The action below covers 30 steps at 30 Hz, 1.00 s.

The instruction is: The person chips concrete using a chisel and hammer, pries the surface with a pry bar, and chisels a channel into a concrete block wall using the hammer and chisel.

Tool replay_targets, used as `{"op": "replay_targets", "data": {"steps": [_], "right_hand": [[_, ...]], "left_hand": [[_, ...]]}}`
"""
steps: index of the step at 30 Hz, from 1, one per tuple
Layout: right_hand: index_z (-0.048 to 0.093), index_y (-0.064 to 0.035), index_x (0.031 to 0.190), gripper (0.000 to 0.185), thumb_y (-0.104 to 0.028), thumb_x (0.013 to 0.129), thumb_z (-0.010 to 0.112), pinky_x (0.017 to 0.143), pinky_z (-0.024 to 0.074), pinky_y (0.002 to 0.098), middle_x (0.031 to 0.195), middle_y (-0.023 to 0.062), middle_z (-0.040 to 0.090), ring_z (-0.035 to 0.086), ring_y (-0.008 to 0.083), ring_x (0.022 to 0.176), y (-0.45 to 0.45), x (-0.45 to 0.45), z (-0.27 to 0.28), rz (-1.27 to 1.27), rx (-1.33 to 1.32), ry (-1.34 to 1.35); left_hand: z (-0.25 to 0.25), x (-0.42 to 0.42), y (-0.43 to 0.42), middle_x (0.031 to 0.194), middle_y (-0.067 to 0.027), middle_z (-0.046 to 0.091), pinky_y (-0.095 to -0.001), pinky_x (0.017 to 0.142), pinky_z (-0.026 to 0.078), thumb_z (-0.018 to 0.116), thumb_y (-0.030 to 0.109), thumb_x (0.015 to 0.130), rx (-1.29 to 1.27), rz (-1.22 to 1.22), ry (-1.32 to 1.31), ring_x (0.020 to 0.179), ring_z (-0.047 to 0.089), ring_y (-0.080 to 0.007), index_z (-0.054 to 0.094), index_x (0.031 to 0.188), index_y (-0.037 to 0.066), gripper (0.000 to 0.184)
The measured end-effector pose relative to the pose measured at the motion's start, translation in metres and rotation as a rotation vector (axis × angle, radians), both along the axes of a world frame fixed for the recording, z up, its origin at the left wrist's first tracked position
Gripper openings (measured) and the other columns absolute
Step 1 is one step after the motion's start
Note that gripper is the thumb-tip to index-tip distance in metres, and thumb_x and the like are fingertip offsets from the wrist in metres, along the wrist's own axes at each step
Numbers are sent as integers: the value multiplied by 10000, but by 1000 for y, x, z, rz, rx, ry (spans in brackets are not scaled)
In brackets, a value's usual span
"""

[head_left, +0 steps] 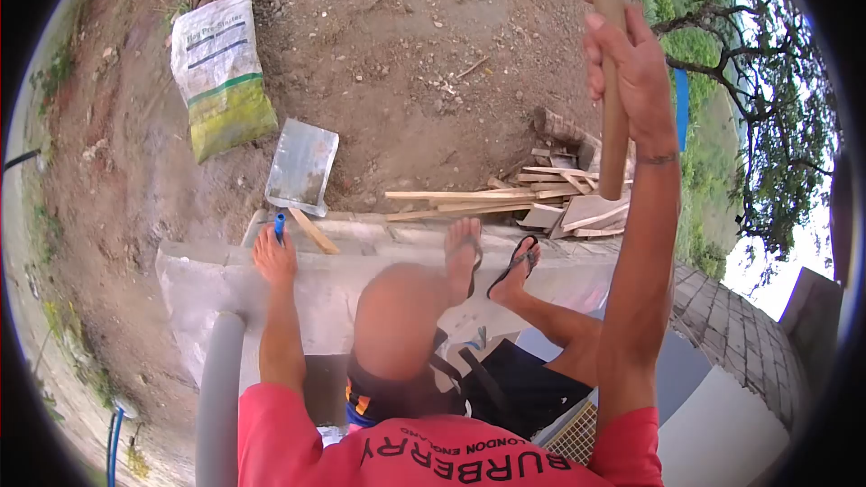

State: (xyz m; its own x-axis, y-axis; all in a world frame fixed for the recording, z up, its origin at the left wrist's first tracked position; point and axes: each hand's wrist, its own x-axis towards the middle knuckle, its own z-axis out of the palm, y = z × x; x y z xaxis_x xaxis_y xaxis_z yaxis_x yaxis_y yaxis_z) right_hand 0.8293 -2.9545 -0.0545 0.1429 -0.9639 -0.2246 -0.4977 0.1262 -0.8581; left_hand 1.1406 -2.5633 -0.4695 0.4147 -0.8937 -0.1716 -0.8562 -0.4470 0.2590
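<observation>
My left hand [273,254] is closed around a small blue object [280,227] at the edge of a pale concrete ledge [338,269]. Only the top of this object shows above my fingers. My right hand [631,68] is raised at the upper right, its fingers wrapped round a thick wooden handle [613,140]. The handle's upper end runs out of the frame, so whatever it carries there is hidden. A narrow wood strip [313,232] leans on the ledge just right of my left hand.
Beyond the ledge, a white and yellow sack [221,72] and a clear plastic sheet [302,167] lie on dirt. Wooden strips [478,203] and scraps are piled right of centre. My sandalled feet [514,271] rest on the ledge. A grey pipe [220,388] stands at lower left.
</observation>
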Motion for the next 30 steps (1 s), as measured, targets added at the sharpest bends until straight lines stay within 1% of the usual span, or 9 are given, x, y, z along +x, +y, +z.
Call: {"op": "replay_targets", "data": {"steps": [5, 8, 9, 13, 15, 17, 23, 26, 30], "right_hand": [[389, 33, 1447, 526, -290, 1042, 486, 521, 384, 191, 802, -9, 460, 420, 25, 564, -3, 65, 183, 88, -351, 172], [488, -10, 1128, 304, -300, 1041, 463, 619, 382, 243, 875, 33, 486, 460, 85, 689, -9, 46, 266, 142, -649, 281], [521, -24, 1022, 287, -304, 1040, 456, 652, 381, 261, 900, 47, 495, 473, 105, 730, -9, 38, 283, 133, -748, 319], [530, -33, 1212, 354, -331, 1027, 481, 634, 382, 242, 858, 14, 509, 469, 81, 708, -12, 37, 294, -152, -989, 525], [534, -37, 1306, 423, -345, 1020, 494, 625, 382, 232, 837, -3, 516, 468, 69, 697, -23, 41, 224, -227, -996, 577], [486, -47, 1318, 418, -324, 1005, 505, 534, 344, 208, 783, -9, 490, 443, 58, 610, -48, 70, 46, -54, -997, 500], [617, -46, 876, 62, -95, 881, 654, 478, 398, 270, 602, -26, 486, 468, 96, 486, -231, 95, -515, 457, -44, 433], [598, -32, 829, 106, -98, 841, 681, 446, 393, 285, 607, -27, 484, 469, 92, 473, -203, 176, -615, 541, 616, 392], [596, -40, 845, 168, -168, 822, 704, 490, 457, 328, 612, 25, 538, 537, 174, 498, -187, 215, -664, 1066, 537, 585]], "left_hand": [[-7, 3, 10, 1252, -80, 605, -453, 898, 439, 622, 252, 914, -50, 58, 32, 1078, 593, -305, 563, 1149, 87, 292], [-3, 2, 8, 1253, -86, 595, -450, 909, 425, 620, 241, 903, -81, 95, 73, 1083, 577, -300, 552, 1154, 92, 300], [-1, 2, 8, 1252, -96, 595, -447, 906, 427, 617, 208, 894, -77, 124, 103, 1095, 576, -300, 565, 1137, 96, 273], [13, 1, 4, 1259, -98, 593, -456, 950, 408, 620, 159, 862, -62, 261, 162, 1159, 553, -313, 575, 1113, 95, 262], [8, 6, 7, 1265, -92, 596, -467, 969, 398, 634, 166, 843, -109, 313, 143, 1189, 547, -311, 581, 1110, 91, 282], [10, 6, 16, 1257, -92, 610, -478, 970, 401, 654, 176, 823, -108, 366, 200, 1203, 552, -309, 594, 1096, 88, 293], [2, 1, -13, 1257, -82, 624, -485, 1009, 403, 687, 108, 781, 40, 484, 48, 1234, 549, -311, 603, 1033, 89, 267], [0, -4, -10, 1287, -73, 602, -467, 1035, 401, 693, 111, 737, 65, 523, -17, 1266, 520, -300, 594, 1029, 92, 309], [-14, -17, -34, 1169, -104, 616, -437, 974, 431, 643, 91, 869, -90, 849, -112, 1137, 572, -316, 562, 1092, 50, 241]]}}
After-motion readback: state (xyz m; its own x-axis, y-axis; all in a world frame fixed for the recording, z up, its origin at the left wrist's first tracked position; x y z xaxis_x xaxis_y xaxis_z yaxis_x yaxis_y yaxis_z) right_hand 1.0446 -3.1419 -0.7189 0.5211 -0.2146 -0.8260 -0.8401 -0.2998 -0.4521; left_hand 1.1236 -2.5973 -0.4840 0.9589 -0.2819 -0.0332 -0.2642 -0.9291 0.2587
